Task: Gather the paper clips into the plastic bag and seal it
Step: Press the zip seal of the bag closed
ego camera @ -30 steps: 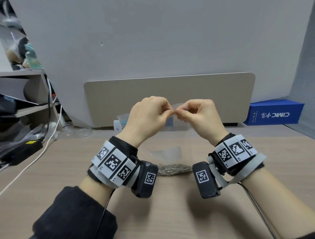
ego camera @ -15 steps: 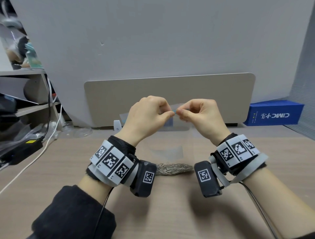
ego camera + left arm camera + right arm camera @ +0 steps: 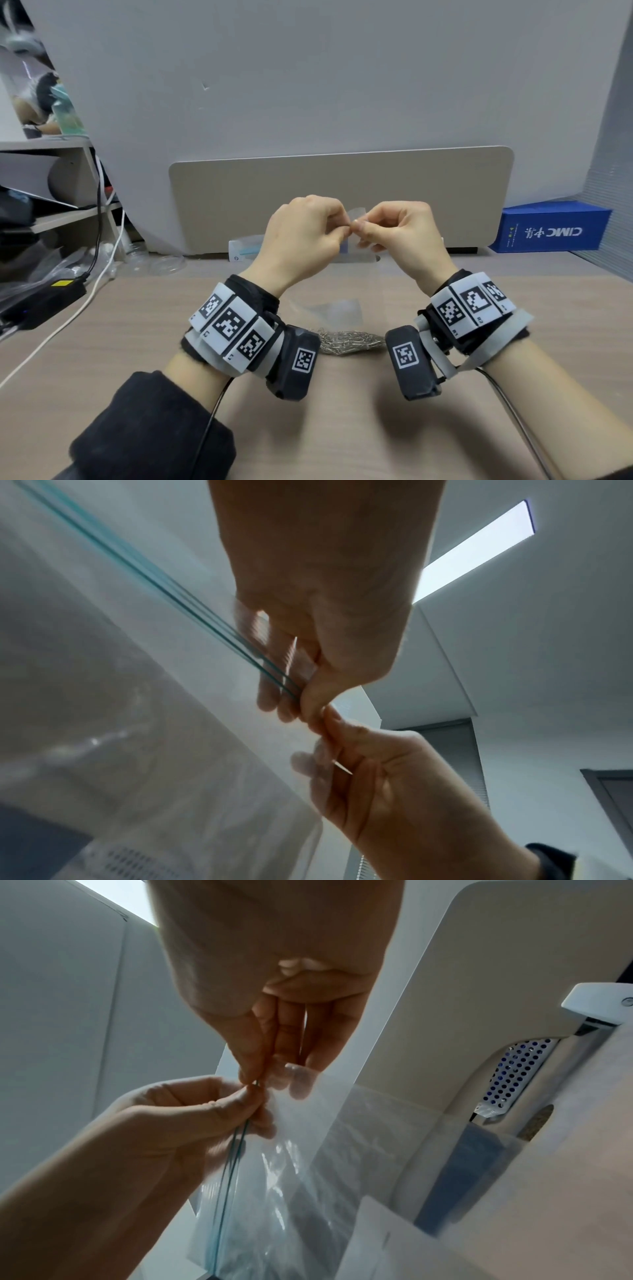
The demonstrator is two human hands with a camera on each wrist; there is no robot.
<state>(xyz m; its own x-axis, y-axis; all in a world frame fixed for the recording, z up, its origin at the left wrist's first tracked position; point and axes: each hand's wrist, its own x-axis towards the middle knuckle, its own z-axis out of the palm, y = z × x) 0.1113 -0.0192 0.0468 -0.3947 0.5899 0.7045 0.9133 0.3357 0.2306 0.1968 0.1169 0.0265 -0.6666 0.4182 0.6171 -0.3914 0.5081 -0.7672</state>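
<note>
While raised above the wooden worktop [image 3: 342, 428], the clear zip-lock plastic bag [image 3: 301, 1150] is pinched at its top edge by the left hand [image 3: 301, 236] and right hand [image 3: 400, 233], both grips clamped, thumbs touching. Paper clips [image 3: 349, 341] are piled on the worktop between the wrists.

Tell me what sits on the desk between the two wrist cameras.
In the head view, the pile of paper clips lies on the desk between them, under the held plastic bag.
</note>
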